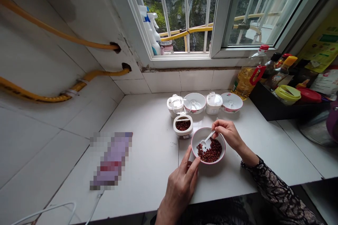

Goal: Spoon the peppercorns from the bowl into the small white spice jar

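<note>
A white bowl with a pink rim [224, 147] holds small dark-red grains [211, 153] that look like Sichuan peppercorns. My right hand [228, 133] pinches the handle of a small white spoon [209, 137], whose tip is down in the bowl at the edge of the grains. Against the bowl's near left side rest the outstretched thumb and forefinger of my left hand [182, 181], apart and not wrapped round it; the other fingers are partly hidden. Just left of the bowl stands a white spice jar [182, 133], its clear lid raised, with similar grains inside.
Behind stand two white lidded jars [173, 110] [213, 103] and two bowls [195, 98] [232, 102] with white spoons. An oil bottle [244, 81] and a black condiment box [269, 107] are at the right. A pixelated purple object [112, 161] with a white cable lies left.
</note>
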Tool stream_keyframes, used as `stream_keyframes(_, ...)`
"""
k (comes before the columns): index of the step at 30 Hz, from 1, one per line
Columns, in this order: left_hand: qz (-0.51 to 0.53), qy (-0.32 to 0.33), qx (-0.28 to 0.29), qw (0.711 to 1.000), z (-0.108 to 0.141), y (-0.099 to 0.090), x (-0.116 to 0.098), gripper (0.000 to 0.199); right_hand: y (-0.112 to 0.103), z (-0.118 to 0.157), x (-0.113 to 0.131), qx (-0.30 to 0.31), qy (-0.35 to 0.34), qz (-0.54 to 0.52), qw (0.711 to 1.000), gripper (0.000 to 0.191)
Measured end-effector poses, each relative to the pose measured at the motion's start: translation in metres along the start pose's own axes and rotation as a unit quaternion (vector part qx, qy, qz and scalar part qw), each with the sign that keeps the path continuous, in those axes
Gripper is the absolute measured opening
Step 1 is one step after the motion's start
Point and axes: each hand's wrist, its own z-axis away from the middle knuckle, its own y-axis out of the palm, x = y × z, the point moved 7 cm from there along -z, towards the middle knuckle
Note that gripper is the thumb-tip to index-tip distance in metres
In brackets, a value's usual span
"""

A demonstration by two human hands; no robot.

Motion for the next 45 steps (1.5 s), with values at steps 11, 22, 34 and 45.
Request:
stream_keyframes(11,-0.005,0.005,-0.005,1.0,-0.001,0.0,-0.001,0.034,-0.002,0.0,0.0,-0.009,-0.002,-0.005,1.0,0.012)
stream_keyframes(22,-0.005,0.003,-0.002,1.0,0.002,0.004,0.002,0.041,-0.003,-0.001,-0.004,-0.022,-0.004,-0.02,1.0,0.012)
stream_keyframes(34,-0.008,0.003,-0.002,1.0,0.004,0.008,0.003,0.039,0.016,-0.01,0.037,-0.065,-0.218,0.082,0.97,0.013)
stream_keyframes(45,-0.014,0.007,0.009,1.0,-0.013,0.001,0.002,0.025,0.007,0.0,0.031,-0.086,-0.283,0.066,0.953,0.008)
